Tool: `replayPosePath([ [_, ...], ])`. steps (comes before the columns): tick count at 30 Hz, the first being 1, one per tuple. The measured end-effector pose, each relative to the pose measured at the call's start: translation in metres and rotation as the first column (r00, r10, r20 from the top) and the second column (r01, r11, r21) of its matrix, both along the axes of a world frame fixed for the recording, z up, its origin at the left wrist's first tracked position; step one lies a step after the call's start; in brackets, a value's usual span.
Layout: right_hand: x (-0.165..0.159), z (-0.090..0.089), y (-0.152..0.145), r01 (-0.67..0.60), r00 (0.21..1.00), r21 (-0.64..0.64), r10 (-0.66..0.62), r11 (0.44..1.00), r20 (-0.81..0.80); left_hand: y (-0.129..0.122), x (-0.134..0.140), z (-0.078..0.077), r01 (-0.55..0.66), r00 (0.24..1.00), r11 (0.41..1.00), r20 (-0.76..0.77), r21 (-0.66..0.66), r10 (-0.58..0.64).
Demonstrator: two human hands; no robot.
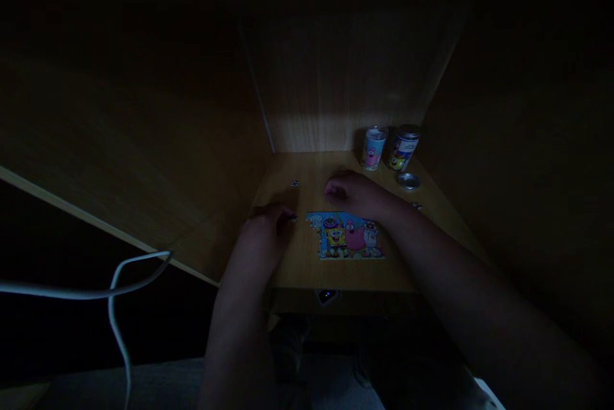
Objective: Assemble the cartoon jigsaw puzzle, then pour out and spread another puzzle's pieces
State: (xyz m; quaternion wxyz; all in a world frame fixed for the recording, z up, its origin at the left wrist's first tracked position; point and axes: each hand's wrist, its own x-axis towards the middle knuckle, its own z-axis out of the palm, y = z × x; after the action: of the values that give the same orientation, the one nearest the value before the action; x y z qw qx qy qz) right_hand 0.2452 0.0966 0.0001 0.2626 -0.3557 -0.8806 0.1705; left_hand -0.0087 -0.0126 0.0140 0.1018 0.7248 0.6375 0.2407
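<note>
A partly assembled jigsaw puzzle (352,238) with cartoon figures lies flat on the wooden desk (311,275), its left edge uneven. My left hand (266,221) is left of it, thumb and fingers closed on a small dark puzzle piece (293,218) at the fingertips. Above the puzzle's top edge, my right hand (352,192) is curled with its fingers bent inward; anything inside them is hidden. One loose piece (295,183) rests farther back on the desk, between the hands. More small pieces (416,205) lie to the right, beside my right forearm.
Two cartoon-printed cans (373,149) (403,149) stand at the back right, with a round metal lid (409,181) in front of them. Wooden panels enclose the desk. A white cable (112,307) loops at the left. Below the desk edge a small device (327,296) glows. The scene is very dim.
</note>
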Motion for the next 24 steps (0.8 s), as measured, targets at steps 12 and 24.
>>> replayPosePath([
  [12, 0.004, -0.002, 0.007, 0.046, 0.996, 0.153, -0.034, 0.987, -0.081, 0.014, 0.01, -0.023, 0.001, 0.974, 0.997, -0.228, 0.076, 0.016],
  [24, 0.004, -0.007, 0.014, 0.087, 0.994, 0.144, -0.077, 0.986, -0.077, 0.035, 0.015, -0.012, 0.098, 0.94, 0.972, -0.301, -0.212, -0.161],
])
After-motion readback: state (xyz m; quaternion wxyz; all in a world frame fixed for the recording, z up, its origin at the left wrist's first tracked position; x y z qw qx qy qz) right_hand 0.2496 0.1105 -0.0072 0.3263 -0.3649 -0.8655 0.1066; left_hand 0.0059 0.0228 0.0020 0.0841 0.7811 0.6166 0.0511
